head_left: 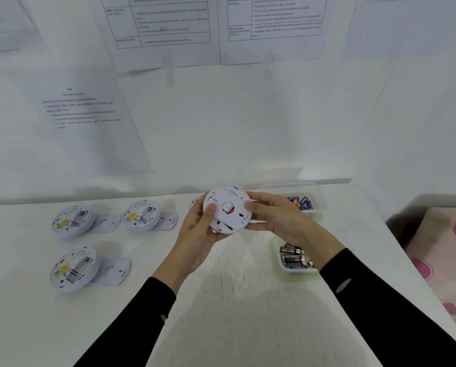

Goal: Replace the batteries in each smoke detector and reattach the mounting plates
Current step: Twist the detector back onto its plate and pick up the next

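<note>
You are holding up a round white smoke detector [228, 207].
Your left hand [200, 234] and right hand [277, 218] are curling round its rim; nearby black batteries [293, 256] are showing "EVEREADY".

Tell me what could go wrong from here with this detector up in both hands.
1. The held detector is in mid-air between the left hand and right hand; a twist could make it slip and drop.
2. Two battery tubs sit on the right, the near tub with black cells, the far tub with blue ones; old and new could get mixed.
3. Three open detectors lie with loose plates beside them; one may be missed.
</note>
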A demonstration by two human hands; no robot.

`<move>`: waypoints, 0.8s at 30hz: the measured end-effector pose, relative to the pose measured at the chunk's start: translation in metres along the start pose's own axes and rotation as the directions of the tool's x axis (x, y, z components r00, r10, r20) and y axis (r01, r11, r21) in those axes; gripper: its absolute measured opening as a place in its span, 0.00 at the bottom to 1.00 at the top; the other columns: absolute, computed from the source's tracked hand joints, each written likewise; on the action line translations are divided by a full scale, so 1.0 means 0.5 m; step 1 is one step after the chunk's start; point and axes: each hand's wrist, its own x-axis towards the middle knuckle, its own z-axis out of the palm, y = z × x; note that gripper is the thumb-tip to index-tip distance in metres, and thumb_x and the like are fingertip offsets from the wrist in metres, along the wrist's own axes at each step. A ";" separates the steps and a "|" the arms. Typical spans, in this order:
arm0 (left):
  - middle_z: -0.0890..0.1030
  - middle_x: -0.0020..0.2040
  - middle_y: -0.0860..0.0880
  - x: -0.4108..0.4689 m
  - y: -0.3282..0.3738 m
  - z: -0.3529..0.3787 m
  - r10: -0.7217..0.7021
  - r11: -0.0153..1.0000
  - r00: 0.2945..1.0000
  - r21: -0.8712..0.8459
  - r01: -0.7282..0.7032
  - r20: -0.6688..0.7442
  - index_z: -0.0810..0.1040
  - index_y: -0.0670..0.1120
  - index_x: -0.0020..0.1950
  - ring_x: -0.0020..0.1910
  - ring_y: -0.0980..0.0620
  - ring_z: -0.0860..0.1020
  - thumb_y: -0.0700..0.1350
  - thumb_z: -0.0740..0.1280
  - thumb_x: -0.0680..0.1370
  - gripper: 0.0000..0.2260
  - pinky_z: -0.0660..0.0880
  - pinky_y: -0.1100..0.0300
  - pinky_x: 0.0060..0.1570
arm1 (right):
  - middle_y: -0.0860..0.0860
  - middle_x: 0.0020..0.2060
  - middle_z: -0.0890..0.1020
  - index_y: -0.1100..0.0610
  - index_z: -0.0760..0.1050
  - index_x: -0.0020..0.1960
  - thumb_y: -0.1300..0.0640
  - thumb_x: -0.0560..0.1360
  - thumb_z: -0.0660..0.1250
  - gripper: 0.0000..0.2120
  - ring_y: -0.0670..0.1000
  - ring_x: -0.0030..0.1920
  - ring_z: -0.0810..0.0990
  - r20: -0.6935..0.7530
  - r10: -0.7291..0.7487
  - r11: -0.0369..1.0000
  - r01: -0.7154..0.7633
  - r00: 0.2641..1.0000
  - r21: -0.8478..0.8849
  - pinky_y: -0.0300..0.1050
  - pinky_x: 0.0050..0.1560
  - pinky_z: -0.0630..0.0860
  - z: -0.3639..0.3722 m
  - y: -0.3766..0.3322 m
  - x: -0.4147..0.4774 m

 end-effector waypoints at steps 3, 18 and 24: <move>0.73 0.71 0.40 0.002 0.002 0.001 0.006 1.000 1.000 0.014 -0.006 0.006 0.71 0.44 0.72 0.67 0.39 0.76 0.48 0.63 0.82 0.19 0.79 0.40 0.55 | 0.59 0.58 0.82 0.60 0.72 0.68 0.64 0.78 0.65 0.18 0.60 0.58 0.81 0.042 0.008 1.000 -0.006 0.999 -0.030 0.58 0.59 0.78 -0.006 -0.006 0.004; 0.81 0.62 0.39 0.013 0.004 0.002 -0.073 0.997 0.993 -0.029 0.071 -0.095 0.75 0.39 0.68 0.62 0.37 0.79 0.47 0.60 0.83 0.17 0.80 0.40 0.53 | 0.59 0.61 0.77 0.60 0.73 0.65 0.69 0.75 0.68 0.20 0.59 0.59 0.80 0.042 -0.008 0.996 0.011 0.999 -0.090 0.51 0.54 0.81 0.007 0.000 0.007; 0.82 0.61 0.40 0.015 0.002 -0.006 -0.144 0.988 0.984 -0.070 0.137 -0.102 0.76 0.39 0.67 0.61 0.38 0.80 0.46 0.61 0.83 0.16 0.80 0.39 0.53 | 0.58 0.58 0.78 0.60 0.73 0.63 0.69 0.70 0.73 0.23 0.57 0.54 0.83 0.013 0.046 0.993 -0.045 0.999 -0.110 0.49 0.51 0.82 0.007 0.008 0.008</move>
